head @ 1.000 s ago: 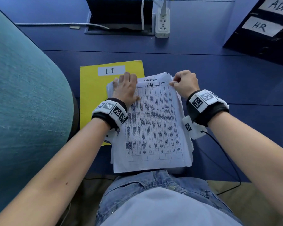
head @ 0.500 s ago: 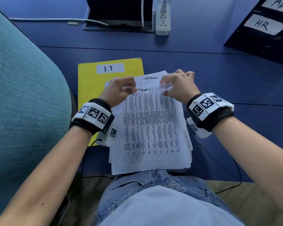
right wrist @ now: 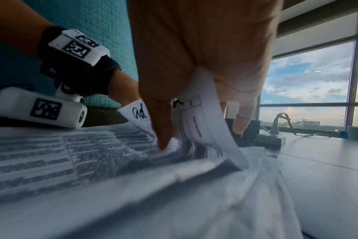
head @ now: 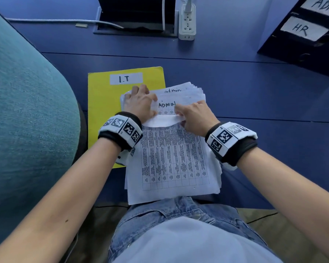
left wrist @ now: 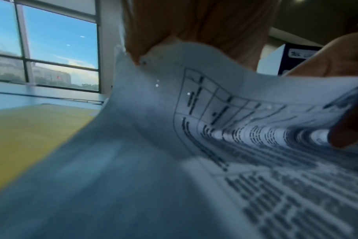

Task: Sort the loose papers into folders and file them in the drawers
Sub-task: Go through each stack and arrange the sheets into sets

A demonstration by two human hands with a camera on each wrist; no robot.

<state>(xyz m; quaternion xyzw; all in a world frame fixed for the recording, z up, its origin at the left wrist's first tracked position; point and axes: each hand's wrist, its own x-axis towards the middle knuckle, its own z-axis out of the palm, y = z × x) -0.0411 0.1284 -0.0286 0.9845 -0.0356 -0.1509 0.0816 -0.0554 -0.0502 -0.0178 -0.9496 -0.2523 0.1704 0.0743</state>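
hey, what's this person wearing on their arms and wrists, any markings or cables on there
Both forearms are bare, no sleeves. Each wrist has a black band: left wrist band, right wrist band, each topped by white blocks printed with black square codes. A small white camera unit hangs under the left wrist. No cable shows plainly.

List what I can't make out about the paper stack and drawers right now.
- Paper stack: the table print is too small in the head view and blurred in both wrist views.
- Lower sheets' labels: covered by the left hand, the right hand and the folded-back top sheet.
- ADMIN drawer label: cut off by the frame edge.
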